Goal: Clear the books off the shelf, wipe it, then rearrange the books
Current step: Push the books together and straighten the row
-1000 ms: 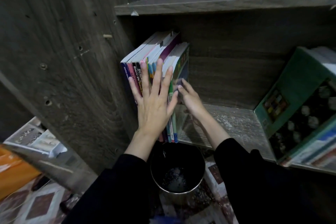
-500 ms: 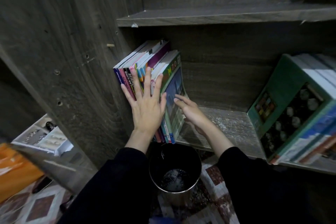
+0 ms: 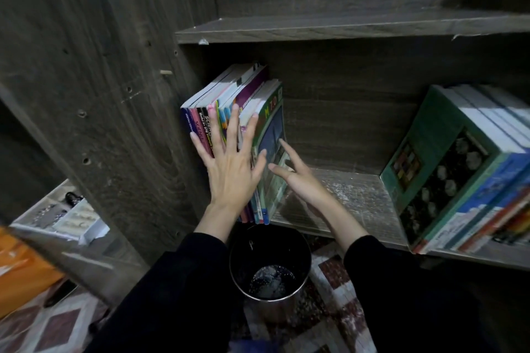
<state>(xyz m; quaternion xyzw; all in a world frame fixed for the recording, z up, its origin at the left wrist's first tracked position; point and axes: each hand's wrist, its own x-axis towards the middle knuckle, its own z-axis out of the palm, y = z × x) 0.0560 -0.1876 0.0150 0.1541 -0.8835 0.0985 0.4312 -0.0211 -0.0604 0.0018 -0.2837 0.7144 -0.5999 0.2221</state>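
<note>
Colourful books [image 3: 229, 100] upright, leaning left against shelf [image 3: 358, 198] side wall; second stack [image 3: 464, 163] tilted right.

Shelf board [image 3: 358, 198]: dark wood-grain finish, matt; the top face looks rough, with whitish speckling and scuffs. Side panel [image 3: 100, 123]: same wood grain, matt, pitted with small drilled holes. Left books [image 3: 229, 89]: paper, covers smooth with a slight sheen; the green outer cover [image 3: 274, 129] is glossy and catches light. Right books [image 3: 430, 152]: paper, page edges white and matt, cover smooth. Bin [image 3: 286, 243]: metal, bright polished rim, dark inside. Sleeves [image 3: 177, 295]: black cloth, matt.
</note>
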